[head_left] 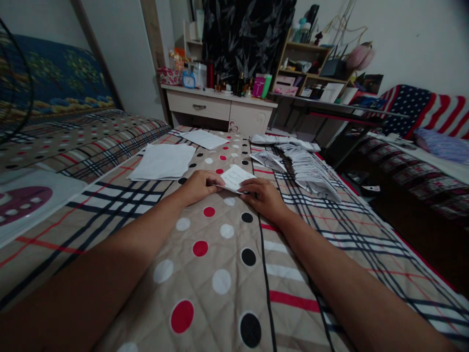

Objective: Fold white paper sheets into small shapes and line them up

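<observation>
Head view: left hand (198, 188) and right hand (266, 198) pinch opposite sides of a printed paper (236, 176) over the bedspread (200, 281). Progress appears partial: numerous packets (309, 171) lined up at right, flat white sheets (163, 160) lying unfolded at left.

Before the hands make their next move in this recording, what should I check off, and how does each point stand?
1. Both hands on the printed paper: ok, left hand at its left side, right hand at its right.
2. Printed side visible: ok, rows of print face up.
3. Paper is a single layer: cannot tell, the fingers cover its near edge.
4. White sheets apart from the hands: ok, they lie beyond the left hand.
5. Packets all in one tidy row: not ok, a few lie loose beside the row.
</observation>
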The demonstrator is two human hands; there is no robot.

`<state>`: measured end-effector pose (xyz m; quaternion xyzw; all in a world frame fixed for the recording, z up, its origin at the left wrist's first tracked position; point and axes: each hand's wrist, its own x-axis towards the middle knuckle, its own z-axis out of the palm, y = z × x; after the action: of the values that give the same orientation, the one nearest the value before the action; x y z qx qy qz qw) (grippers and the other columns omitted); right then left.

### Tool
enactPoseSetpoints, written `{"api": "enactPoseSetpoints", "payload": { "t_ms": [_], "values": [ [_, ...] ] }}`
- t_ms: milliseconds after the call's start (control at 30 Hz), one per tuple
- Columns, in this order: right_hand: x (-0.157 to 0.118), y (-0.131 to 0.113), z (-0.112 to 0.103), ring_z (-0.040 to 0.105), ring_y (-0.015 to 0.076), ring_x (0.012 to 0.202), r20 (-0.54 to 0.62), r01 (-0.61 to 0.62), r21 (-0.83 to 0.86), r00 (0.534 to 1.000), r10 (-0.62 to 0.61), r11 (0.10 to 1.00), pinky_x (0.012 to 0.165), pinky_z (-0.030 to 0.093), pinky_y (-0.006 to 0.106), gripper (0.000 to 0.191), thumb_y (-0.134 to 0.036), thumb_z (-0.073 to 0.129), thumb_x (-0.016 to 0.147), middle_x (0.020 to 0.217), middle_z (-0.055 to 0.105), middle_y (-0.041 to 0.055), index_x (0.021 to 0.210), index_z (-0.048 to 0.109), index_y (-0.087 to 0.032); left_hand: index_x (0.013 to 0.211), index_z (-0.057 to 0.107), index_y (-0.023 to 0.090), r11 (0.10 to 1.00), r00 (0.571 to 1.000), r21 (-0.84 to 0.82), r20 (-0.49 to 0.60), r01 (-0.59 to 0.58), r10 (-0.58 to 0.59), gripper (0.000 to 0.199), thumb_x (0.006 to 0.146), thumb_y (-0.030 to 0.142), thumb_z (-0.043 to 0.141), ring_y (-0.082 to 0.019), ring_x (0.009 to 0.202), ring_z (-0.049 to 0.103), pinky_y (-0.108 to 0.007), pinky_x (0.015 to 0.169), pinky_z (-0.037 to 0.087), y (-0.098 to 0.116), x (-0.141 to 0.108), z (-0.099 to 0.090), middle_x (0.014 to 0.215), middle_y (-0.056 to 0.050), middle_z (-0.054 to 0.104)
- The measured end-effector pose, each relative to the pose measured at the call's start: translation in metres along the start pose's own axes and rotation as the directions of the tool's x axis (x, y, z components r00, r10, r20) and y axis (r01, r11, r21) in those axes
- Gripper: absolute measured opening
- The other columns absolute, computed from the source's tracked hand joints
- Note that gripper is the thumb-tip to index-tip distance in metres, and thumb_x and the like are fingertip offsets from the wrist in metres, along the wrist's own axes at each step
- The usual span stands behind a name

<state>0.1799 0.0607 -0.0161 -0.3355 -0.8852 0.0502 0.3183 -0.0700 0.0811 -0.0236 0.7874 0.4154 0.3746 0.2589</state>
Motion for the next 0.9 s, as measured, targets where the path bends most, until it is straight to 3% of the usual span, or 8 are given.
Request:
{"api": "enactPoseSetpoints", "payload": {
  "t_ms": [167, 300, 467, 567, 667, 767, 833, 900],
  "values": [
    [-0.001, 0.002, 0.002, 0.069, 0.0227, 0.098, -0.037, -0.013, -0.012, 0.999, 0.012, 1.000, 0.090, 0.052, 0.037, 0.016, -0.018, 0.068, 0.083, 0.107, 0.074, 0.0088, 0.095, 0.078, -0.021, 0.072, 0.074, 0.017, 0.991, 0.991, 0.028, -0.032, -0.130, 0.130, 0.017, 0.070, 0.008, 0.060, -0.018, 0.083, 0.068, -0.031, 0.078, 0.054, 0.001, -0.002, -0.002, 0.087, -0.006, 0.073],
    [-0.002, 0.005, 0.003, 0.066, 0.0262, 0.104, -0.126, -0.159, -0.081, 0.981, 0.148, 0.984, 0.092, 0.053, 0.041, 0.015, -0.014, 0.068, 0.080, 0.113, 0.070, 0.0111, 0.090, 0.077, -0.021, 0.074, 0.073, 0.017, 0.883, 0.921, 0.300, -0.035, -0.361, 0.388, 0.023, 0.072, 0.000, 0.058, -0.017, 0.081, 0.064, -0.030, 0.076, 0.051, 0.014, -0.006, 0.000, 0.081, -0.005, 0.069],
    [-0.004, 0.018, 0.006, 0.066, 0.0269, 0.097, -0.247, -0.405, 0.069, 0.879, 0.409, 0.912, 0.088, 0.055, 0.044, 0.037, -0.008, 0.067, 0.070, 0.111, 0.068, 0.0133, 0.105, 0.071, -0.017, 0.072, 0.070, 0.017, 0.656, 0.784, 0.471, 0.141, -0.590, 0.605, 0.020, 0.080, 0.001, 0.059, -0.017, 0.079, 0.059, -0.029, 0.071, 0.047, 0.029, -0.007, 0.003, 0.080, -0.005, 0.067],
    [-0.004, 0.025, 0.008, 0.068, 0.0246, 0.094, -0.231, -0.451, 0.305, 0.819, 0.525, 0.839, 0.086, 0.056, 0.043, 0.047, -0.004, 0.062, 0.067, 0.109, 0.070, 0.0112, 0.112, 0.066, -0.017, 0.070, 0.068, 0.017, 0.655, 0.758, 0.454, 0.071, -0.604, 0.649, 0.022, 0.079, -0.001, 0.058, -0.016, 0.078, 0.058, -0.030, 0.071, 0.047, 0.031, -0.006, 0.002, 0.080, -0.004, 0.067],
    [-0.004, 0.026, 0.008, 0.068, 0.0219, 0.089, -0.219, -0.417, 0.483, 0.794, 0.567, 0.770, 0.079, 0.057, 0.038, 0.053, -0.003, 0.059, 0.063, 0.111, 0.070, 0.0092, 0.114, 0.064, -0.018, 0.069, 0.067, 0.018, 0.733, 0.760, 0.375, -0.103, -0.568, 0.642, 0.024, 0.075, -0.004, 0.057, -0.016, 0.079, 0.060, -0.031, 0.073, 0.048, 0.030, -0.005, -0.001, 0.080, -0.004, 0.068],
    [-0.002, 0.021, 0.005, 0.067, 0.0201, 0.083, -0.281, -0.368, 0.567, 0.754, 0.593, 0.737, 0.072, 0.056, 0.035, 0.048, -0.012, 0.065, 0.064, 0.110, 0.071, 0.0084, 0.111, 0.066, -0.018, 0.064, 0.067, 0.018, 0.834, 0.792, 0.233, -0.265, -0.500, 0.549, 0.020, 0.073, 0.000, 0.062, -0.016, 0.079, 0.063, -0.034, 0.076, 0.050, 0.029, -0.004, -0.001, 0.081, -0.004, 0.071],
    [-0.001, 0.019, 0.002, 0.065, 0.0198, 0.083, -0.346, -0.315, 0.578, 0.740, 0.576, 0.752, 0.074, 0.055, 0.035, 0.038, -0.022, 0.070, 0.069, 0.103, 0.071, 0.0075, 0.107, 0.070, -0.019, 0.063, 0.066, 0.018, 0.914, 0.841, 0.066, -0.370, -0.400, 0.394, 0.013, 0.072, 0.007, 0.068, -0.016, 0.076, 0.065, -0.032, 0.074, 0.052, 0.027, -0.003, 0.001, 0.078, -0.004, 0.071],
    [0.000, 0.016, -0.002, 0.064, 0.0194, 0.082, -0.388, -0.276, 0.567, 0.742, 0.547, 0.776, 0.078, 0.053, 0.036, 0.031, -0.031, 0.070, 0.075, 0.095, 0.072, 0.0063, 0.103, 0.072, -0.019, 0.064, 0.064, 0.016, 0.955, 0.883, -0.160, -0.444, -0.249, 0.155, 0.013, 0.066, 0.015, 0.077, -0.016, 0.071, 0.065, -0.029, 0.069, 0.052, 0.026, -0.001, 0.005, 0.073, -0.002, 0.070]
  ]
}}
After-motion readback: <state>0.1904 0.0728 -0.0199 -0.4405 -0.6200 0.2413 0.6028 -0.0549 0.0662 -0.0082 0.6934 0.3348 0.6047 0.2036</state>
